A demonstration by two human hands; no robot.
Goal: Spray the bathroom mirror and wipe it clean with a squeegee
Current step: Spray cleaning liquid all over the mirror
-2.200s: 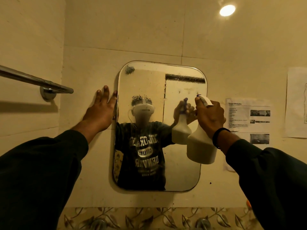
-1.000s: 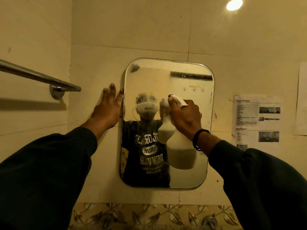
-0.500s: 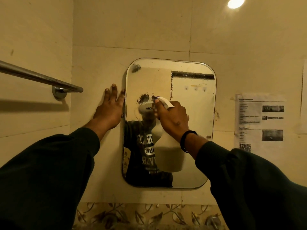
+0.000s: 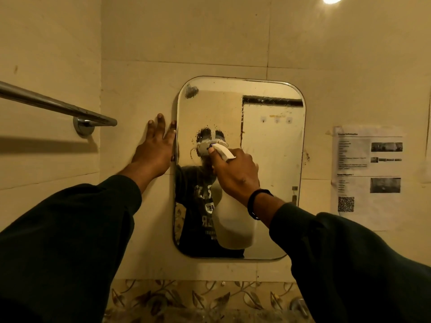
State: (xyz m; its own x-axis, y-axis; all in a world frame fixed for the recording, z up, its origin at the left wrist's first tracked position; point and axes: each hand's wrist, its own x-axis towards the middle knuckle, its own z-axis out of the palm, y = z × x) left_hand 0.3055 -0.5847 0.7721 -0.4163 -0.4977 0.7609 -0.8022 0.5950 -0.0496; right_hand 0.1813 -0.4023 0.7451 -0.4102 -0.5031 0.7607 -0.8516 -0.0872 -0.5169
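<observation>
A rounded rectangular mirror [image 4: 272, 141] hangs on the beige tiled wall, its glass hazy with droplets. My right hand [image 4: 235, 173] grips the neck of a white spray bottle [image 4: 234, 226], nozzle aimed left and close to the mirror's left half. My left hand [image 4: 155, 150] lies flat on the wall, fingers straight, touching the mirror's left edge. No squeegee is in view.
A chrome towel bar [image 4: 56, 104] juts from the left wall toward the corner. A printed sheet [image 4: 367, 176] is stuck to the wall right of the mirror. A leaf-patterned tile strip [image 4: 186, 299] runs below, with a tap [image 4: 298, 304] at the lower right.
My right hand has carried the spray bottle leftward across the mirror, from its right edge to its left half. My left hand has stayed on the wall.
</observation>
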